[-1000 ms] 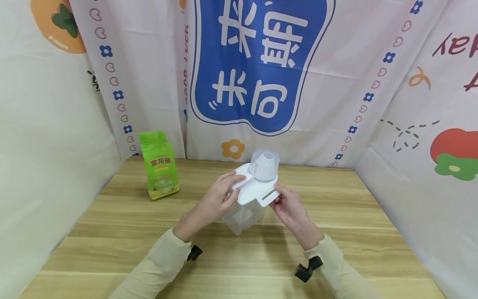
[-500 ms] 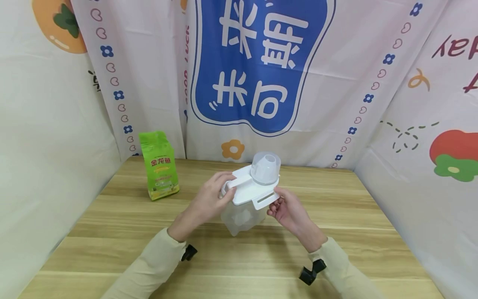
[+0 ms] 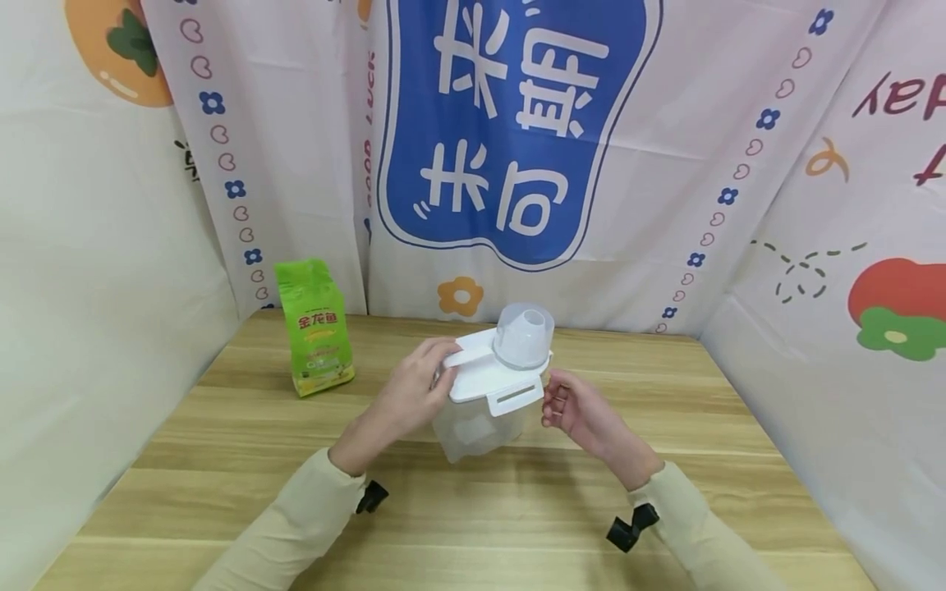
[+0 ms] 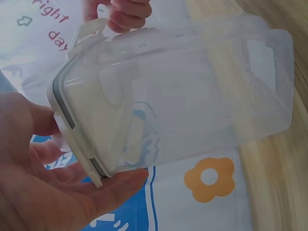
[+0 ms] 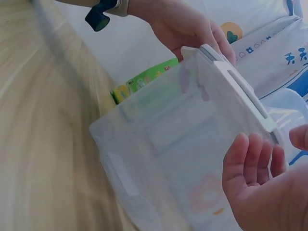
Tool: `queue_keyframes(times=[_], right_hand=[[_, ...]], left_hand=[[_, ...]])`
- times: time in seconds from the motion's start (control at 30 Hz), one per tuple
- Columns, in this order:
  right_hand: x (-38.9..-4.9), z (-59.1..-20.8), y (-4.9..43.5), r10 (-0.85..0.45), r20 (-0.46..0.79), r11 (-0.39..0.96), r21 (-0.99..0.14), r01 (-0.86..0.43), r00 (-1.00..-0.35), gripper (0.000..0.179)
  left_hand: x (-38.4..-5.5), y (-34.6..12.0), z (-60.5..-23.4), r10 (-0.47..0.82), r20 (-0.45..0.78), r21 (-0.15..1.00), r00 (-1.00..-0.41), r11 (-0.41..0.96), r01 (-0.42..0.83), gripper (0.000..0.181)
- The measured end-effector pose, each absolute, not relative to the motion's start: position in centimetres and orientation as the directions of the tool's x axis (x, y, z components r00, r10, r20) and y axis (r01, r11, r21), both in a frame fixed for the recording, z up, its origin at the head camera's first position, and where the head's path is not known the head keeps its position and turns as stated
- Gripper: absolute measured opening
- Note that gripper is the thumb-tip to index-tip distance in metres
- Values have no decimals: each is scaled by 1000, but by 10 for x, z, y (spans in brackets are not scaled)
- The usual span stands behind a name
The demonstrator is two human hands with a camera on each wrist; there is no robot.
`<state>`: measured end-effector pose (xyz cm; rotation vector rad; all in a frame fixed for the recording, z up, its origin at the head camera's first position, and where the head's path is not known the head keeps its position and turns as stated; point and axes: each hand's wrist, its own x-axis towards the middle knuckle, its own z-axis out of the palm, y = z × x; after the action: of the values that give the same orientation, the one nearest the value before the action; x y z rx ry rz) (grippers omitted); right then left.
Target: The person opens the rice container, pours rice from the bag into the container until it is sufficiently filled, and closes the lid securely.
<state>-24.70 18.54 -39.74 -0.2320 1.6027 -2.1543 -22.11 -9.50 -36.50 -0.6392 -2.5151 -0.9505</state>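
Note:
A clear plastic storage container (image 3: 480, 431) with a white lid (image 3: 473, 373) stands mid-table. A transparent measuring cup (image 3: 523, 336) sits over the lid's spout. My left hand (image 3: 412, 384) grips the lid's left end, thumb on the near side and fingers over the far side. On the lid's near edge, a slotted latch flap (image 3: 516, 397) sticks outward. My right hand (image 3: 587, 417) is beside the container's right end, its fingers loosely curled and nothing in them. In the right wrist view, the thumb stands apart from those fingers (image 5: 248, 161), which overlap the container wall.
A green printed bag (image 3: 318, 328) stands upright at the back left of the wooden table (image 3: 665, 427). Printed cloth (image 3: 650, 205) hangs behind the table and along both sides. Black wrist mounts (image 3: 631, 528) sit on both sleeves.
My right hand has let go of the latch flap and moved slightly right. The container has turned a little and shifted left, with my left hand still on its lid. The bag has stayed put.

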Motion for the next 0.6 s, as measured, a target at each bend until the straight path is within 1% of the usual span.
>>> queue_keyframes(times=[0.13,0.27,0.43,0.6], right_hand=[[-252,-389,195,-423,-71,-224,-958,180,-903,29],[-257,-378,203,-391,-44,-217,-966,138,-919,26],[-261,-367,208,-375,-32,-209,-971,118,-926,22],[-263,-361,208,-374,-19,-221,-969,109,-927,18]], left_hand=[[-223,-98,-366,274,476,535,-836,664,522,28],[-224,-100,-367,262,472,549,-842,660,513,28],[-228,-104,-366,252,463,562,-850,658,502,30],[-237,-106,-366,242,458,607,-855,617,500,33]])
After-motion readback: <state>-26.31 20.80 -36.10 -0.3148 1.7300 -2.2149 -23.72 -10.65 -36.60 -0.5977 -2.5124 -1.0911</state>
